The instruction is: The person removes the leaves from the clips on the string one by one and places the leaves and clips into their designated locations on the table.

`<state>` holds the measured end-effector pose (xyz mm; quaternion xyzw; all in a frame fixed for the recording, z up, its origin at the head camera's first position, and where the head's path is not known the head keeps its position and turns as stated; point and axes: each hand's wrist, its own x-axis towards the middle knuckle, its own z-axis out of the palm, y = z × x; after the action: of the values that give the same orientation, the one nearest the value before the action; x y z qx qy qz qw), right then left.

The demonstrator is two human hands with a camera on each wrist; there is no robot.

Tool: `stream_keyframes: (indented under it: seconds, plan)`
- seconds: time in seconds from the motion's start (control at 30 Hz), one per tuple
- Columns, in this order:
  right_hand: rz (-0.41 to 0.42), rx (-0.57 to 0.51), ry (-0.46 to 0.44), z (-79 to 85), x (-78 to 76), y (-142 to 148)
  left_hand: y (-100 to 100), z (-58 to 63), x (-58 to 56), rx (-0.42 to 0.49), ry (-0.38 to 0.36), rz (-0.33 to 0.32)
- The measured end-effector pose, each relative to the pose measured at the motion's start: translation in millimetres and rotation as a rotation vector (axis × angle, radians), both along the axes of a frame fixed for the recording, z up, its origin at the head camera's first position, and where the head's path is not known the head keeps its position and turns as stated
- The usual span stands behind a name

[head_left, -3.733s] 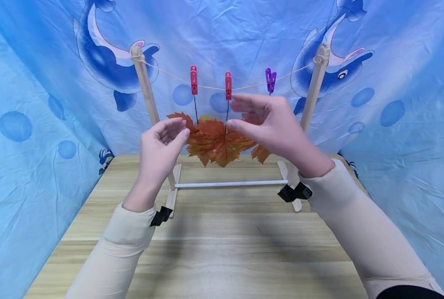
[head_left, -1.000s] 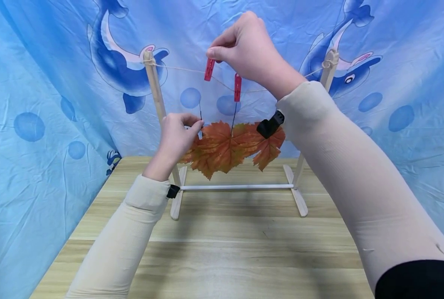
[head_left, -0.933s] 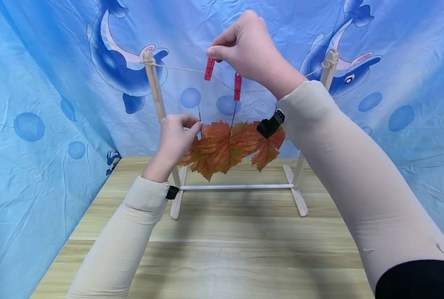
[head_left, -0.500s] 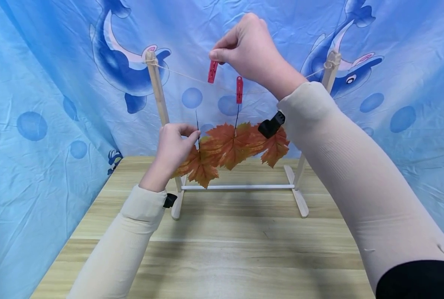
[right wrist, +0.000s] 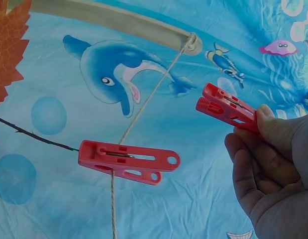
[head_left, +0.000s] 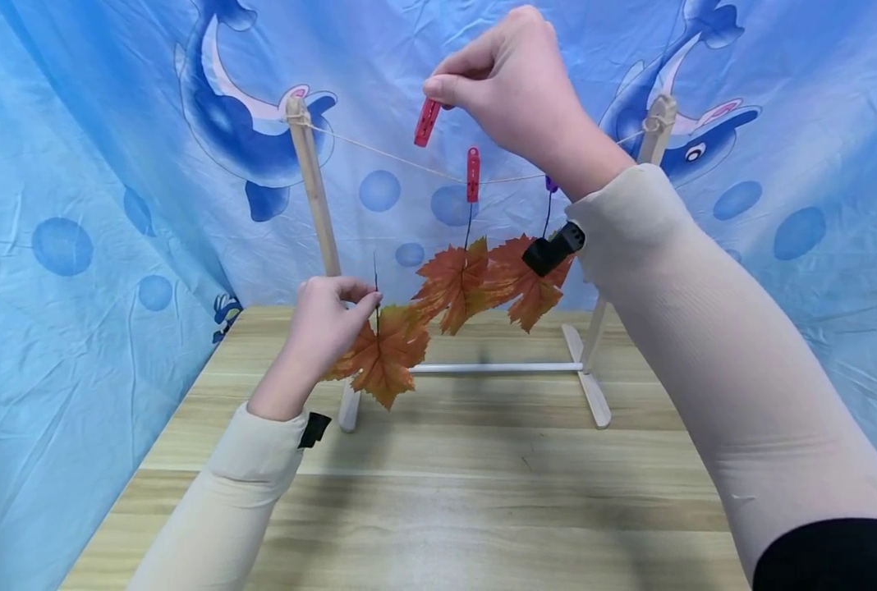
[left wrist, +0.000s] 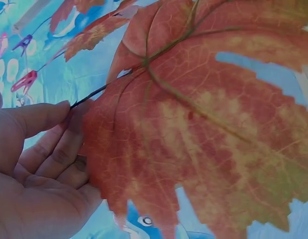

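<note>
My left hand (head_left: 328, 332) pinches the dark stem of an orange maple leaf (head_left: 387, 361), which hangs low at the left, off the string. In the left wrist view the leaf (left wrist: 193, 114) fills most of the picture. Above the string (head_left: 379, 152), my right hand (head_left: 520, 90) holds a red clothespin (head_left: 427, 123) by its handle end; the right wrist view shows this clothespin (right wrist: 227, 107) apart from the string. Another red clothespin (head_left: 473, 175) grips the string and the stem of a second leaf (head_left: 453, 283). A purple clothespin (head_left: 552, 184), mostly hidden behind my right wrist, carries a third leaf (head_left: 530, 279).
The string is tied between two wooden posts (head_left: 313, 189) joined low down by a white rod (head_left: 498, 368). This stand rests on a wood-grain table (head_left: 438, 492). A blue curtain (head_left: 76, 148) printed with dolphins surrounds the table.
The right hand has taken the left red clothespin off the string and lifted it. The left hand took the leaf's stem and brought the leaf down and left, away from the other leaves.
</note>
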<state>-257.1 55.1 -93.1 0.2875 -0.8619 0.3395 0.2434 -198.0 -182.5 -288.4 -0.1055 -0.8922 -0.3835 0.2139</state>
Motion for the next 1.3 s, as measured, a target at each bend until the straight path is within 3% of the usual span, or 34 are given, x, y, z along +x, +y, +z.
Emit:
stream_keyframes:
  seconds: [0.27,0.47,0.77,0.97,1.3]
  plan:
    - [0.066,-0.019,0.021,-7.8,18.7,16,-9,-1.9,14.1,-0.028,-0.078,-0.047]
    - [0.132,-0.041,0.075,-27.4,31.9,34,-14,-0.7,26.8,-0.086,-0.163,-0.073]
    - [0.218,-0.146,0.069,-70.1,42.9,55,-15,-9.3,38.7,-0.178,-0.244,-0.156]
    - [0.229,-0.201,-0.009,-105.4,57.6,67,-7,-17.2,44.4,-0.189,-0.294,-0.207]
    - [0.116,-0.172,-0.139,-161.1,74.6,92,7,-31.3,47.3,-0.212,-0.313,-0.261]
